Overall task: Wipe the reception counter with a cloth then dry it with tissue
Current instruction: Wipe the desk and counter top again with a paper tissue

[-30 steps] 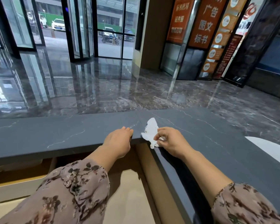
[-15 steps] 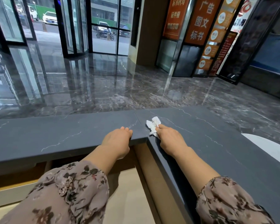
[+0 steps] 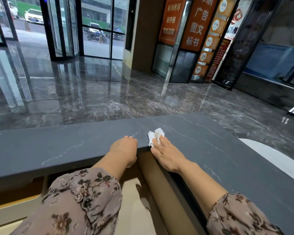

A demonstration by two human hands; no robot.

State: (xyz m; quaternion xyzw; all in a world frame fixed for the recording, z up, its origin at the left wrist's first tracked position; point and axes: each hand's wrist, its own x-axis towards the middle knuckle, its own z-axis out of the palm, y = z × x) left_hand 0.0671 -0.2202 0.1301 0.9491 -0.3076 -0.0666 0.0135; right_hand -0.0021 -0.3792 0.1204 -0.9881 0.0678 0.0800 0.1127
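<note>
The dark grey stone reception counter (image 3: 61,146) bends in an L around me, its inner corner in the middle of the view. A crumpled white tissue (image 3: 155,135) lies on the counter just past that corner. My right hand (image 3: 166,153) lies flat on the counter with its fingertips pressing the near part of the tissue. My left hand (image 3: 124,148) rests on the counter's inner edge just left of the corner, fingers curled over the rim and holding nothing. No cloth is in view.
Below the counter sits a lower beige desk surface (image 3: 134,209) with a brown panel (image 3: 161,192). A white curved object (image 3: 275,158) lies on the counter at the right. Beyond the counter spreads a glossy marble lobby floor (image 3: 109,92), with glass doors and orange signboards (image 3: 196,22).
My right hand has slid the tissue forward from the counter's inner edge onto the top and flattened over it. The left hand has stayed on the edge.
</note>
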